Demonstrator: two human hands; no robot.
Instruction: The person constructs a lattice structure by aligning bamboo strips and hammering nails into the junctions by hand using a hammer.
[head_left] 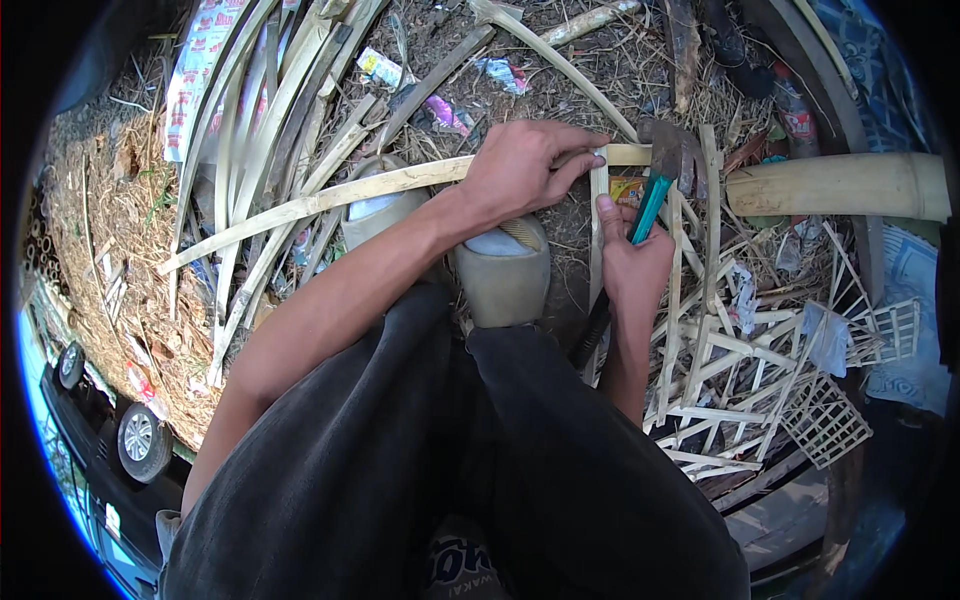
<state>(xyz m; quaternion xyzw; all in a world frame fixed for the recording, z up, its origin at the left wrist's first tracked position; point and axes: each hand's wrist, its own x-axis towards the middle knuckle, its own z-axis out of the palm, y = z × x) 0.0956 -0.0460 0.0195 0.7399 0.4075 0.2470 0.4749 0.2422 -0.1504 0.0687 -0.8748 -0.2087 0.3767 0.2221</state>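
A long pale bamboo strip runs from the left across my shoes to beyond my left hand. That hand is closed over the strip, thumb and fingertips pinching where a narrow bamboo slat crosses it at a right angle. My right hand is wrapped round a claw hammer with a teal and black handle, its thumb lying by the slat. The hammer's dark, rusty head rests at the strip's right end. Whether a nail is between my left fingertips I cannot tell.
Loose bamboo strips lie in a pile at the left. At the right are a split bamboo pole, a heap of nailed slats and a plastic grid. My shoes stand just below the strip. Wrappers litter the dirt.
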